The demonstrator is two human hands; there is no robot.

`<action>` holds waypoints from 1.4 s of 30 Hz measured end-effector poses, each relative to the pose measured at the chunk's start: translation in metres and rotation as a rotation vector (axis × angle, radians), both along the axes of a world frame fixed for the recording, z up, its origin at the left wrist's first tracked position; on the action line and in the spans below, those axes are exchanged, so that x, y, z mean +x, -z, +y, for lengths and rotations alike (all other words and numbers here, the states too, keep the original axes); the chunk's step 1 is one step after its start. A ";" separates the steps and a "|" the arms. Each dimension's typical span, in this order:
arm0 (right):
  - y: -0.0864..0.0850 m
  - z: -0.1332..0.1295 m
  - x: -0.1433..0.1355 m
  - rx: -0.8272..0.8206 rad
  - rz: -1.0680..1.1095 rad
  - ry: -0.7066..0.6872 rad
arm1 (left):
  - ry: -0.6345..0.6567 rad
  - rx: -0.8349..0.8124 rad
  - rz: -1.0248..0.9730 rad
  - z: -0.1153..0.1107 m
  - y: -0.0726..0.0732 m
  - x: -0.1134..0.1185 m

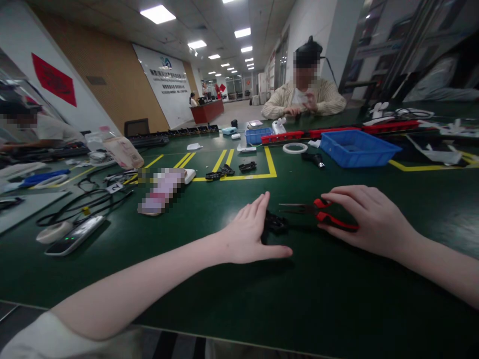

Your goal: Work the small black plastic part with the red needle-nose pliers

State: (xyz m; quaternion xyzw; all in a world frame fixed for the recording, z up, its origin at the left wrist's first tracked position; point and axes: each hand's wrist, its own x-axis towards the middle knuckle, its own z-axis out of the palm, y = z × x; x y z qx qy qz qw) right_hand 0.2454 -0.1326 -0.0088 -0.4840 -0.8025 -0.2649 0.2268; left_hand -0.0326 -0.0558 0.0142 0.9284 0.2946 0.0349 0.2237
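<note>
My right hand (368,219) grips the red handles of a pair of long-nose pliers (322,212), whose jaws point left above the green table. Just below the jaw tips lies a small black part (276,223), its left end hidden behind my left hand (250,232). That hand is stretched out, thumb apart from the fingers, right beside the black part; whether it touches the part I cannot tell. Farther back, more black parts (220,173) and a single black piece (247,166) rest near the yellow tape.
A phone (162,192), a handheld device with a lit screen (77,235) and black cables (90,199) lie to the left. A bottle (123,148) stands behind them. At the back right are a blue bin (359,148) and a tape roll (295,148). A co-worker (305,94) sits opposite.
</note>
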 end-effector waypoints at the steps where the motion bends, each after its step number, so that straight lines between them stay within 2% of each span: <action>1: 0.000 0.000 0.000 0.021 -0.014 -0.003 | -0.007 0.011 -0.023 0.002 0.003 0.005; 5: -0.001 0.000 -0.001 0.031 -0.038 0.041 | 0.039 0.098 -0.142 0.014 0.014 0.013; 10: -0.002 0.002 0.003 -0.057 0.025 0.107 | 0.134 0.163 -0.211 0.030 0.023 0.004; 17: -0.003 0.001 0.002 -0.122 0.070 0.071 | 0.198 0.140 -0.168 0.034 0.015 -0.001; 22: -0.003 -0.002 -0.001 -0.168 0.075 0.021 | 0.264 0.184 -0.146 0.032 0.011 0.000; 30: -0.002 -0.002 0.005 -0.140 0.108 0.029 | 0.249 0.184 -0.164 0.032 0.014 -0.001; 36: -0.001 -0.002 0.007 -0.138 0.096 0.021 | 0.271 0.159 -0.251 0.030 0.012 -0.001; 42: -0.004 -0.003 0.003 -0.158 0.114 0.004 | 0.187 0.117 -0.332 0.030 0.011 0.000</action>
